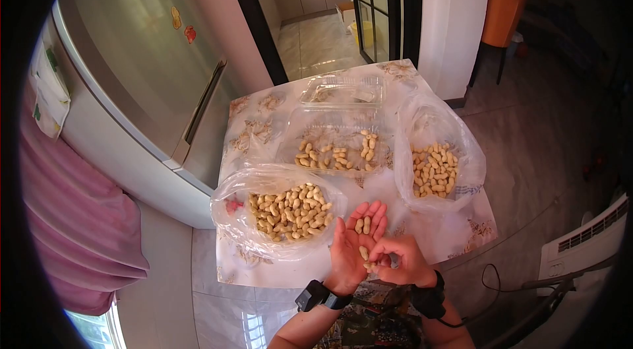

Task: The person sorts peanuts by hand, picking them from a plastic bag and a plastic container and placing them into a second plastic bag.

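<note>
My left hand (348, 262) is palm up near the table's front edge, fingers stretched out, with a few unshelled peanuts (366, 224) lying in it. Thumb and fingers of my right hand (407, 262) pinch a peanut (368, 264) at the heel of the left palm; my fingers partly cover it. Just left of my hands is an open clear plastic bag (227, 220) with many peanuts (290, 212). Beyond them stands a clear plastic box (336, 118) with peanuts along its near side and its lid (343, 80) folded back. Another plastic bag (469, 151) on the right holds more peanuts (435, 169).
A patterned cloth covers the table (247, 273). The fridge (151, 52) stands close on the left, above a pink cloth (72, 197). Behind the table a doorway leads to a kitchen. An orange chair (504, 16) and a white appliance (583, 237) are on the right.
</note>
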Demonstrator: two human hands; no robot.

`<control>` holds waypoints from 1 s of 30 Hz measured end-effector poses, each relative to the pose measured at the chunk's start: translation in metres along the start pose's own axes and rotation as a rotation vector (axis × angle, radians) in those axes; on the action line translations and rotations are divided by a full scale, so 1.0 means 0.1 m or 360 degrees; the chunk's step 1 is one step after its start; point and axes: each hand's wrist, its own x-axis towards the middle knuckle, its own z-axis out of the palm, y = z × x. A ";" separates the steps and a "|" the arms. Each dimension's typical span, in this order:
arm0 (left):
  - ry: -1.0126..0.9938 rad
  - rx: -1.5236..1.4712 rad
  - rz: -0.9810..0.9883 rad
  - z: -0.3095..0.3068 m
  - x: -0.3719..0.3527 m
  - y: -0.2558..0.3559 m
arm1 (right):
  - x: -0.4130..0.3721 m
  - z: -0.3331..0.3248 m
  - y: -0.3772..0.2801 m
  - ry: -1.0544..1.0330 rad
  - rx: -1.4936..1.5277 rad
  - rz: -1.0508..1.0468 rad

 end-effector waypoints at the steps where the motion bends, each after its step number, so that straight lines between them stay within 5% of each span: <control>1: 0.0000 0.0000 0.0000 0.00 0.00 0.00 | 0.01 0.00 -0.01 -0.0048 -0.0029 0.0036; 10: 0.0014 -0.0031 -0.0002 -0.01 0.00 -0.01 | 0.04 0.10 0.04 0.0258 -0.0046 -0.0025; 30: 0.0042 0.0043 0.0001 -0.01 0.00 -0.02 | 0.05 0.12 0.11 0.0332 -0.0106 0.0001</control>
